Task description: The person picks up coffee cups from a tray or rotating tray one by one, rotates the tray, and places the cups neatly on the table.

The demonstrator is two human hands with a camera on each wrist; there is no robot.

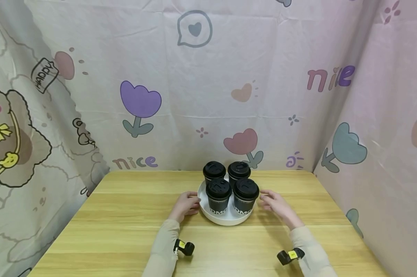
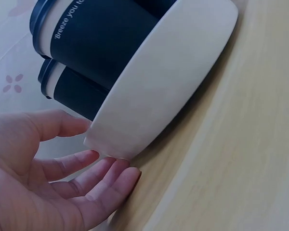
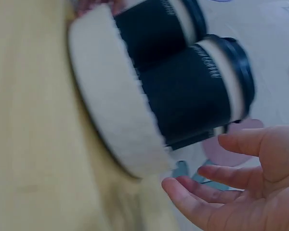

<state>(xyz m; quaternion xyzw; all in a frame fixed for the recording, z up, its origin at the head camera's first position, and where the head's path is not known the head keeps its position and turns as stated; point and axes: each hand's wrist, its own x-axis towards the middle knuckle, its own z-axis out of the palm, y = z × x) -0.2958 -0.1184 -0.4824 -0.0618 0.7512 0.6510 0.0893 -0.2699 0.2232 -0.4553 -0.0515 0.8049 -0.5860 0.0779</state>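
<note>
A round white tray [image 1: 225, 221] with a raised rim stands on the wooden table. It carries several dark paper coffee cups [image 2: 101, 36] with black lids, all upright and close together. My left hand [image 1: 186, 204] is at the tray's left side; in the left wrist view its thumb [image 2: 70, 124] is right at the rim and the other fingertips lie along the lower wall, loosely bent. Off the tray's right side, my right hand [image 1: 277, 206] has its fingers spread loosely, with a gap between them and the tray wall [image 3: 106, 91] in the right wrist view.
The wooden table [image 1: 135, 231] extends to both sides and in front of the tray. A printed cloth [image 1: 194, 77] hangs behind the table's back edge and along both sides. Each sleeve carries a small black wrist camera [image 1: 185, 247].
</note>
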